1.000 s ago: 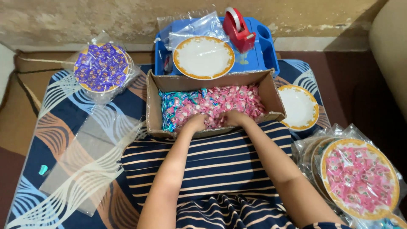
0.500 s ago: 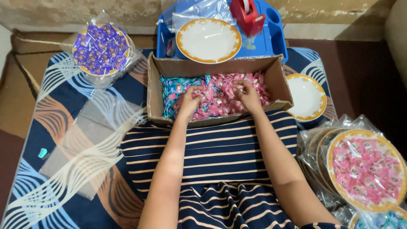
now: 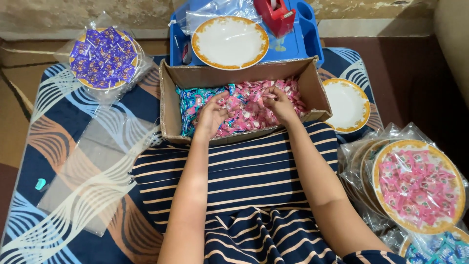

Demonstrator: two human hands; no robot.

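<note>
A brown cardboard box rests on my lap against a striped dress. It holds a heap of pink wrapped candies and, at its left end, teal ones. My left hand lies in the pink heap near the box's middle, fingers curled around some candies. Close beside it, my right hand also digs into the pink candies with bent fingers. The fingertips of both hands nearly meet over the heap.
An empty white plate with an orange rim sits on a blue tray beside a red tape dispenser. Another empty plate lies right. Wrapped plates of purple candies and pink candies flank me. Clear plastic bags lie left.
Both hands have moved deeper into the box, from its near wall to the middle of the pink candies, and drawn closer together. The view has shifted down.
</note>
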